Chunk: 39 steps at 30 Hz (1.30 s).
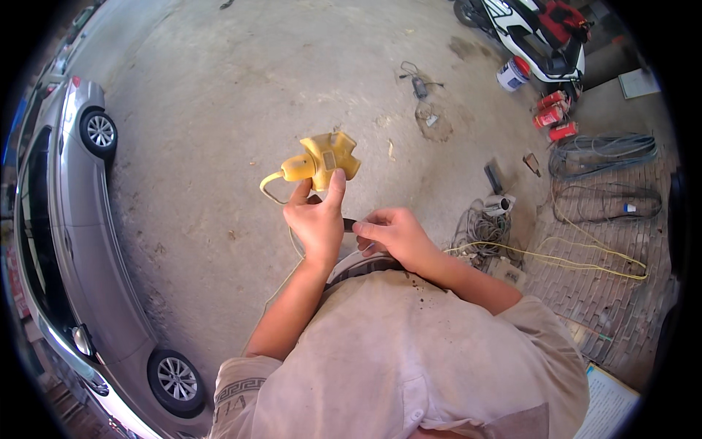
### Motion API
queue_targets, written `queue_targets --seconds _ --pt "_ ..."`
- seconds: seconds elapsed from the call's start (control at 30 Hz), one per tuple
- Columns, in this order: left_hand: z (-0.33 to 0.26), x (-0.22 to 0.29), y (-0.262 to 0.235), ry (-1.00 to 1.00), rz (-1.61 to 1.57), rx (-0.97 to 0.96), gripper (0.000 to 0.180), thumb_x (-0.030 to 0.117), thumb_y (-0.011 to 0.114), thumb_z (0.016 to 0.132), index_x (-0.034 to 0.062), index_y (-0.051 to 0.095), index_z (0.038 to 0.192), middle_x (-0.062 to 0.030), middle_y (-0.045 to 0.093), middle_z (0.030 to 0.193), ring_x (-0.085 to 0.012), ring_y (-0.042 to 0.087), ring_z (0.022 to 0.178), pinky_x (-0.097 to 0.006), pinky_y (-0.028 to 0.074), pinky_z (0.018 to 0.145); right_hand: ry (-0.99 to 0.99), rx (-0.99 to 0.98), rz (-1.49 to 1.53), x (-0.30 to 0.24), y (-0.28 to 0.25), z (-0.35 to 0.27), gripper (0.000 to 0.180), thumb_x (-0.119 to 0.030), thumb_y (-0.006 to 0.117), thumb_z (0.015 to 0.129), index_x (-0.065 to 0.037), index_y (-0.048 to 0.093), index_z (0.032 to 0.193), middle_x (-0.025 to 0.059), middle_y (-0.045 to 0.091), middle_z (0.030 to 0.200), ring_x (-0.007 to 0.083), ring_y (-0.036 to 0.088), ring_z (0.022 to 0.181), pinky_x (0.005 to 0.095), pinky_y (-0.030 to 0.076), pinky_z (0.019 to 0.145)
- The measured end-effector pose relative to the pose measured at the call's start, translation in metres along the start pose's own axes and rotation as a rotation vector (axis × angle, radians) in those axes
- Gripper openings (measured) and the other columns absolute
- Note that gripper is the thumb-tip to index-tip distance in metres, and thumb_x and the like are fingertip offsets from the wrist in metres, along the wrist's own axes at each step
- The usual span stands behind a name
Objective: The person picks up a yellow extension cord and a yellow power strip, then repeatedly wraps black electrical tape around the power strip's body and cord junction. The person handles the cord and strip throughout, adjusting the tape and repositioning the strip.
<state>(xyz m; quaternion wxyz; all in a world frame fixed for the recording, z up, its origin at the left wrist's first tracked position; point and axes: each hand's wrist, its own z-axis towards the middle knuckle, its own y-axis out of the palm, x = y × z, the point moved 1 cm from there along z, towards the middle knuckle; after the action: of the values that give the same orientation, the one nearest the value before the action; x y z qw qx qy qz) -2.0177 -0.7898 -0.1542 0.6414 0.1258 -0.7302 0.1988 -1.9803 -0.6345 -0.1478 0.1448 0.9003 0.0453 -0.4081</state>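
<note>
My left hand (316, 223) is raised in front of my body and grips a yellow multi-way extension socket (333, 157) with its thumb on the block. A yellow cable (267, 186) leaves the socket's rounded end and loops down behind that hand. Close by and a little lower, my right hand (398, 235) pinches a small dark piece (349, 225). Its kind is hard to make out, since the fingers cover part of it. The dark piece reaches toward the left palm.
A silver car (91, 234) stands on the left. Rightward lie a tangle of cables (482, 230), a yellow cord (585, 257) and coiled hose (603, 155) on brick paving. Red fire extinguishers (550, 115), a paint bucket (513, 73) and a white scooter (530, 40) are far right.
</note>
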Motion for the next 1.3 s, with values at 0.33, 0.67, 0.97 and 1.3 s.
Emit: queue_targets --seconds 0.33,0.67,0.97,1.3 --pt "-0.004 -0.004 0.001 0.093 0.078 0.011 0.038 0.026 0.085 0.088 -0.0081 0.075 0.1 0.0043 0.059 0.065 -0.0018 0.04 0.055 -0.024 0.03 0.048 0.261 -0.127 0.377 0.021 -0.012 0.016 0.027 -0.018 0.074 0.095 0.006 0.069 0.106 0.0126 0.07 0.095 0.0239 0.07 0.083 0.0376 0.061 0.078" --pt "0.003 -0.001 0.002 0.07 0.195 -0.028 0.041 0.029 0.084 0.088 -0.0088 0.075 0.1 0.0049 0.055 0.061 -0.0031 0.039 0.055 -0.027 0.03 0.047 -0.038 0.08 0.067 0.003 0.005 0.005 0.013 -0.01 0.071 0.09 0.002 0.067 0.092 0.0069 0.069 0.085 0.0144 0.065 0.075 0.0298 0.054 0.071" --pt "0.02 -0.018 0.006 0.086 0.056 0.038 0.048 0.034 0.083 0.086 -0.0094 0.076 0.104 -0.0026 0.062 0.064 -0.0077 0.046 0.059 -0.03 0.04 0.054 -0.256 0.17 -0.122 0.002 0.007 -0.004 0.019 -0.015 0.073 0.096 0.002 0.068 0.103 0.0026 0.069 0.086 0.007 0.062 0.067 0.0252 0.052 0.058" --pt "0.018 -0.006 0.015 -0.007 -0.018 0.057 0.044 0.03 0.082 0.088 -0.0088 0.076 0.107 -0.004 0.07 0.074 -0.0073 0.052 0.065 -0.028 0.044 0.059 -0.25 -0.252 -0.114 0.024 0.018 0.016 0.058 -0.036 0.066 0.101 0.002 0.052 0.143 0.0087 0.063 0.128 0.0179 0.062 0.109 0.0354 0.052 0.093"
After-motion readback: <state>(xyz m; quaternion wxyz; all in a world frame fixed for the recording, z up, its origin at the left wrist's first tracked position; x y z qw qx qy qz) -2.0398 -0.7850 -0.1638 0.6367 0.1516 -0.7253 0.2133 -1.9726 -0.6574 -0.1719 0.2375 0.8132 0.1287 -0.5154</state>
